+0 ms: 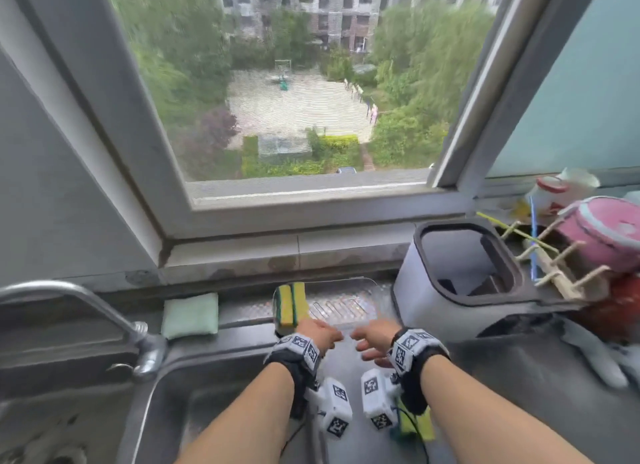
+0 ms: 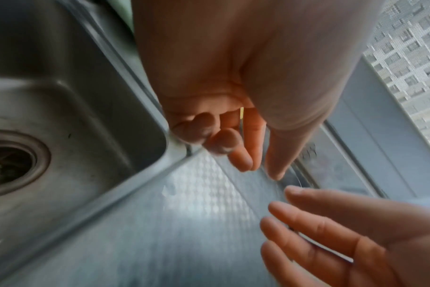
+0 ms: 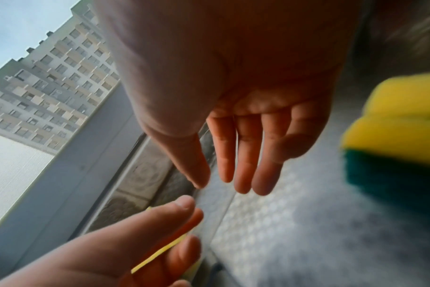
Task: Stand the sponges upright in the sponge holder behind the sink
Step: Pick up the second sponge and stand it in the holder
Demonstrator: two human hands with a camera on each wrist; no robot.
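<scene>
Two yellow sponges with green backs (image 1: 289, 304) stand upright at the left end of a clear plastic holder (image 1: 349, 308) behind the sink. My left hand (image 1: 337, 335) hovers just right of them, fingers loosely curled, holding nothing; a yellow sliver shows between the fingers in the left wrist view. My right hand (image 1: 360, 342) faces it over the holder's front wall (image 2: 253, 194), fingers straight (image 3: 241, 165). Another yellow-green sponge (image 1: 420, 425) lies on the counter under my right forearm, also in the right wrist view (image 3: 393, 120). A pale green sponge (image 1: 190, 314) lies flat on the ledge to the left.
The steel sink (image 1: 225, 411) with its drain (image 2: 7, 163) lies below my arms, the faucet (image 1: 86, 301) at left. A white bin with a dark rim (image 1: 433, 290) stands right of the holder. A wooden rack with a pink bowl (image 1: 602, 235) is at far right.
</scene>
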